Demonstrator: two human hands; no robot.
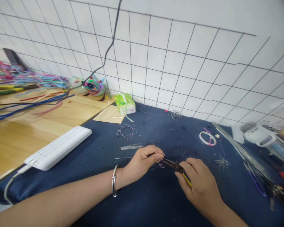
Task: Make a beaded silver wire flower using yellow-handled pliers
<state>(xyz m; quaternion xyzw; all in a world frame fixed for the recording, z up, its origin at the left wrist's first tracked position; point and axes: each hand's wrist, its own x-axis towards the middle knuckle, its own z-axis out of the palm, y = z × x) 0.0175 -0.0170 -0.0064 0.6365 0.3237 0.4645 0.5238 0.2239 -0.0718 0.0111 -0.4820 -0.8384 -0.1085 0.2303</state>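
My left hand (148,159) pinches a small bent wire piece (161,164) with a bit of pink on it, between thumb and fingers. My right hand (200,183) is wrapped round pliers (172,164) with dark jaws and a yellow handle. The tips of the jaws meet the wire right beside my left fingertips; how firmly they grip it I cannot tell. Beyond my left hand lie a bundle of short straight wires (130,147) and a flower-shaped wire loop (127,131) on the dark blue cloth (156,195).
A white power strip (59,148) lies at the left. At the back stands a green tissue pack (125,103). Toward the right are a white ring-shaped coil (201,138), wire scraps (223,162), long wires (241,148), purple-handled pliers (257,183) and a white mug (259,135).
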